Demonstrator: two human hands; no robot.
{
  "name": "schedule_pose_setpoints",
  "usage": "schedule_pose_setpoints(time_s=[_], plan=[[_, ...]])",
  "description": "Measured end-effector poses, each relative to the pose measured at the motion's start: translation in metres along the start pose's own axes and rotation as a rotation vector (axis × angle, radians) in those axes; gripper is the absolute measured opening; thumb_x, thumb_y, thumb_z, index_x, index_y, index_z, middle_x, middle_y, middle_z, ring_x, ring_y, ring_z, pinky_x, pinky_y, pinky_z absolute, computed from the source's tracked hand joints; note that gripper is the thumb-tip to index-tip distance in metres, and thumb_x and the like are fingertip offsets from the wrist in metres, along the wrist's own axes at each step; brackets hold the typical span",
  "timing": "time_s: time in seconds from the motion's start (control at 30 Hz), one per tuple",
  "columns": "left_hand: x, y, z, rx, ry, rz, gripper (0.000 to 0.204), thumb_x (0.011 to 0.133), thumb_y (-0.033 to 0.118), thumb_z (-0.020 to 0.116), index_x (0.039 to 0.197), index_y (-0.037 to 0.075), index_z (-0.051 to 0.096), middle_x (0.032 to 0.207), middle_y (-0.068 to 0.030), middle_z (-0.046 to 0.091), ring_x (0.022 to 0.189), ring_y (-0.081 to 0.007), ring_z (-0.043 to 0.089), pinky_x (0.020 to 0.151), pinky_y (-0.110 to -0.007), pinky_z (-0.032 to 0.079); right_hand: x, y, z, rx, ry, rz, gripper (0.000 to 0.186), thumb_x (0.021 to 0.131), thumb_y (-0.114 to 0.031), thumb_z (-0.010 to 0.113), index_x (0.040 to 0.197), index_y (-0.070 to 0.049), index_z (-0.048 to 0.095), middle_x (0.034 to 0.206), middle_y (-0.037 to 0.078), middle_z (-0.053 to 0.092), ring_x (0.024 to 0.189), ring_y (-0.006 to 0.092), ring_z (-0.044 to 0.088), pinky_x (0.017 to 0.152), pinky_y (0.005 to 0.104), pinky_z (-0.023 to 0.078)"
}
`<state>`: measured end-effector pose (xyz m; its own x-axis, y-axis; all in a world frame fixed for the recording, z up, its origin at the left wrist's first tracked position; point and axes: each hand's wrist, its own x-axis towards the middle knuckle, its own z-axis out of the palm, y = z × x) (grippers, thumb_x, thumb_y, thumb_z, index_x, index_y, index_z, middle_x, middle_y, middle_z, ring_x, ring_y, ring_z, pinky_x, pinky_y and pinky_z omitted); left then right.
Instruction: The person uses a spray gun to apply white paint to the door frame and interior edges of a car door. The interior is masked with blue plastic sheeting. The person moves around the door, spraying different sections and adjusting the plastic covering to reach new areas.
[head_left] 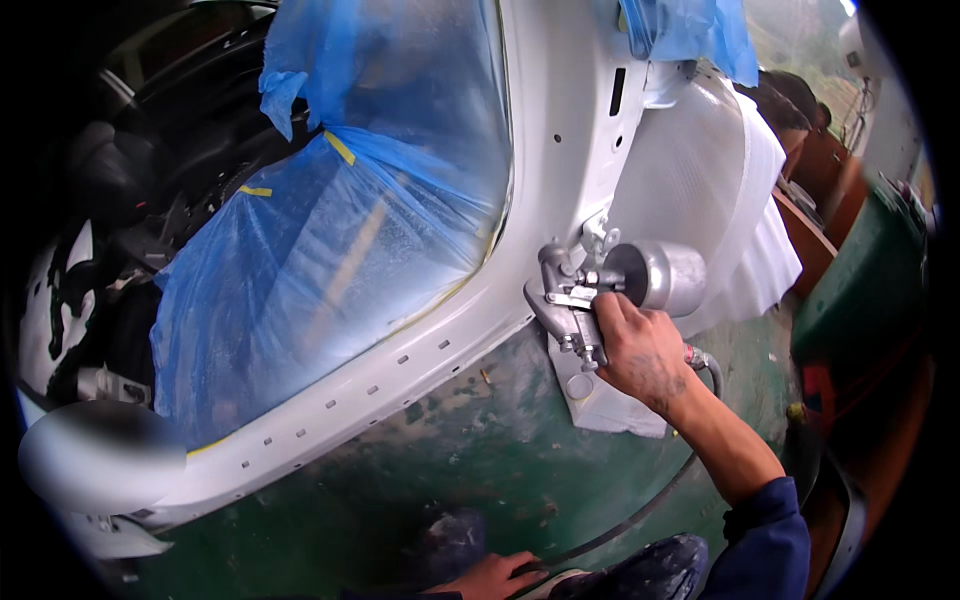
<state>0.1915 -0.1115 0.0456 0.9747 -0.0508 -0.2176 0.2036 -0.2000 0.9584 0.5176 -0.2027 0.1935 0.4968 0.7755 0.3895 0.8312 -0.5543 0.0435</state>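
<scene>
My right hand [640, 350] is wrapped round the handle of a silver spray gun [570, 295], whose metal paint cup [672, 278] sticks out to the right. The gun is close to the lower corner of a white car door frame [545, 190], and its nozzle end is in front of the painted metal. At the bottom edge my left hand [488, 578] is closed around a dark air hose [640, 512]. That hose curves up to a fitting [697, 357] under my right hand. Part of the left hand is cut off by the picture's edge.
Blue masking film [330, 270], held with yellow tape [257, 191], covers the door opening. White sheeting [690, 170] hangs behind the frame. A green bin-like container [865, 265] stands at right. My knee [655, 570] shows below; the floor [400, 490] is green and stained.
</scene>
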Motion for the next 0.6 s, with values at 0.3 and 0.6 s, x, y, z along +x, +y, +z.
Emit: schedule_pose_setpoints(time_s=[0.3,0.6], plan=[[0.029,0.023,0.036,0.051,0.058,-0.083,0.032,0.092,0.035,0.069,0.093,0.004,0.063,0.081,-0.0246,0.066,0.079,-0.0456,0.065,0.066,-0.047,0.049,0.013,0.023,-0.047,0.033,0.007,-0.073,0.042,0.072,-0.013,0.074,0.102,0.0,0.049,0.086,0.015,0.061,0.069,0.0342,0.067,0.059,0.0417,0.056],[0.019,0.023,0.068,0.047,0.027,-0.069,0.031,0.093,0.037,0.067,0.095,0.006,0.064,0.081,-0.0228,0.066,0.076,-0.0428,0.066,0.066,-0.047,0.049,0.008,0.026,-0.062,0.062,-0.112,-0.031,0.037,0.078,-0.012,0.067,0.105,0.002,0.047,0.089,0.022,0.065,0.075,0.0415,0.069,0.067,0.0482,0.057]])
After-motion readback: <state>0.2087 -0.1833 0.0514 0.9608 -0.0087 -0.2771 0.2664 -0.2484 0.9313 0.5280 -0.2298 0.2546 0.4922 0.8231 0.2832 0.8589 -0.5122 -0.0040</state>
